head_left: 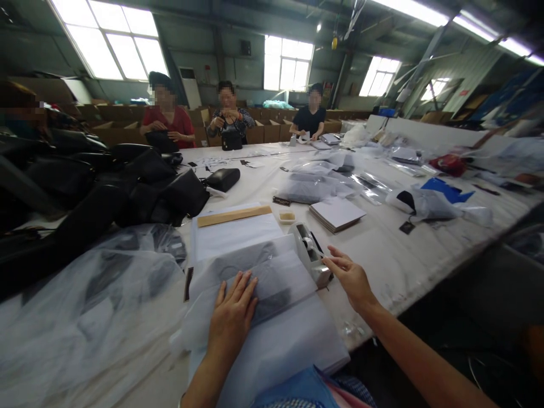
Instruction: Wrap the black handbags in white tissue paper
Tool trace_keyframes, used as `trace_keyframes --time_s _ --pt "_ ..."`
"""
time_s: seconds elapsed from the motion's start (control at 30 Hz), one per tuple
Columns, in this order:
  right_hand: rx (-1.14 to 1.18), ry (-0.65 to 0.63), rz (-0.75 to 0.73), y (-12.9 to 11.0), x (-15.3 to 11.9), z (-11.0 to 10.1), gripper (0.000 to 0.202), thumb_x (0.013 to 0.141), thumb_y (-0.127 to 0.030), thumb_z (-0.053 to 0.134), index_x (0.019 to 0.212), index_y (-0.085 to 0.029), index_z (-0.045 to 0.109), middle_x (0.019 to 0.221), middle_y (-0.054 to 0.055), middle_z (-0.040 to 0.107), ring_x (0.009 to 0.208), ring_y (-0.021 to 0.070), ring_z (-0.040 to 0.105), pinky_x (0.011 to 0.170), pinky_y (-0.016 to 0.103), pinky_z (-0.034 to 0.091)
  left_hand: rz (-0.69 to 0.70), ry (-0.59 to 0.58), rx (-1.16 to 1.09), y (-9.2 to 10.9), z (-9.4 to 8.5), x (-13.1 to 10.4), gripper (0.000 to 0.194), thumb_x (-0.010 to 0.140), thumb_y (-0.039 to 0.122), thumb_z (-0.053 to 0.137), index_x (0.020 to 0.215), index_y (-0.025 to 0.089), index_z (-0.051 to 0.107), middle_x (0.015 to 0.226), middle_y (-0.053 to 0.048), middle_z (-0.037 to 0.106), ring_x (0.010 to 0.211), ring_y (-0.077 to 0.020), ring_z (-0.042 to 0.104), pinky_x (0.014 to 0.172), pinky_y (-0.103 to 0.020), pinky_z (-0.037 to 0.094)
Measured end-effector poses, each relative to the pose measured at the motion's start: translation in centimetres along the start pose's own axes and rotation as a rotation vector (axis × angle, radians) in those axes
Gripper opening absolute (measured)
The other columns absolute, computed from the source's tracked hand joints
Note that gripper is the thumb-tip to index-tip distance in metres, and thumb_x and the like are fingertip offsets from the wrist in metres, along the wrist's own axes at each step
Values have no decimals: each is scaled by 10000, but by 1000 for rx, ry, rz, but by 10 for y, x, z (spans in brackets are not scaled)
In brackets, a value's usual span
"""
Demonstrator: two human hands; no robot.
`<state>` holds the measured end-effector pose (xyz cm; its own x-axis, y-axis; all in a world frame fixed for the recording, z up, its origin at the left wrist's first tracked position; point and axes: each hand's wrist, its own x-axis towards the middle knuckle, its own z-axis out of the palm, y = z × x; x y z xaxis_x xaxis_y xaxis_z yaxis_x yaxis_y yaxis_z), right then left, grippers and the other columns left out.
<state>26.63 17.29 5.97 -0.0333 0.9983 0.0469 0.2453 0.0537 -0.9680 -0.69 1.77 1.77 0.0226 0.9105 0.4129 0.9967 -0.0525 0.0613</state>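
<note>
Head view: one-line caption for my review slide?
Left hand rests on translucent wrapping over a dark item; right hand at the tape dispenser.

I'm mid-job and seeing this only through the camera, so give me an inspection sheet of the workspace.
Surface: white table, crowded on the left.
Job's things: dark item under a translucent sheet, on white sheets; tape dispenser to the right.
Clutter: black bags heaped left; card stack and small dish beyond the dispenser.
Hands: left hand flat on the translucent sheet; right hand at the dispenser, grip unclear.
Cables: nothing seen on the table; a thin line at lower right is too unclear to name.
Surroundings: three people across the table; cardboard boxes behind.
</note>
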Motion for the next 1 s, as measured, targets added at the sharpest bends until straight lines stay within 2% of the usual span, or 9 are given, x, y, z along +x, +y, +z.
trace_keyframes --time_s 0.1,0.17,0.33,0.43,0.6,0.7,0.8,0.9,1.0 --pt "22 -8 62 -8 -20 -11 330 715 -521 761 892 -244 797 1349 70 611 1240 313 560 1060 421 454 31 51 77 -3 6 -2 430 975 253 458 1401 220 496 1495 -41 455 1347 -271 474 1052 -524 456" --pt "43 -50 153 -4 -30 -16 377 720 -547 747 949 -251 794 1171 71 716 1151 313 623 1006 416 501 76 120 141 -7 13 -3 429 968 255 454 1393 229 509 1486 -24 466 1316 -261 511 1010 -494 495" --pt "130 -152 361 32 -32 -18 470 671 -604 761 893 -191 792 889 82 760 833 235 705 770 326 570 190 254 261 -20 30 -4 445 936 235 470 1377 241 530 1468 6 489 1262 -223 563 933 -411 538" --pt "79 -204 348 46 -20 -18 486 665 -597 761 853 -149 769 766 58 726 684 167 653 636 262 513 175 237 231 -19 28 -4 447 940 235 472 1384 241 520 1466 5 497 1266 -227 559 958 -419 518" --pt "-371 -295 17 43 -7 -32 378 829 -496 597 728 -156 729 634 23 662 625 170 596 606 282 442 66 113 86 -8 13 -3 419 982 261 431 1392 219 505 1473 -29 490 1314 -270 511 1038 -513 446" --pt "-679 -287 -234 33 -7 -47 289 912 -342 513 878 -183 753 809 53 720 771 204 652 726 317 477 26 41 -7 -5 7 -2 430 989 265 434 1412 207 479 1494 -48 461 1354 -280 462 1088 -543 390" --pt "-874 -365 -548 13 -5 -55 292 951 -203 458 1073 -201 724 957 76 722 889 205 660 791 314 493 -6 -2 -96 -6 2 -1 459 987 291 455 1440 216 442 1499 -56 455 1373 -283 437 1112 -547 363" --pt "-976 -511 -868 -14 5 -48 309 958 -124 449 1147 -199 682 941 71 712 897 185 642 782 282 492 -57 -15 -188 -11 -3 2 469 991 289 451 1455 234 418 1492 -55 467 1350 -262 470 1115 -519 382" --pt "-970 -641 -1142 -42 17 -23 264 964 -116 464 1112 -178 673 902 65 701 831 166 614 744 267 472 -123 11 -268 -17 -5 4 452 998 201 392 1447 239 430 1486 -41 480 1325 -219 502 1113 -460 412"
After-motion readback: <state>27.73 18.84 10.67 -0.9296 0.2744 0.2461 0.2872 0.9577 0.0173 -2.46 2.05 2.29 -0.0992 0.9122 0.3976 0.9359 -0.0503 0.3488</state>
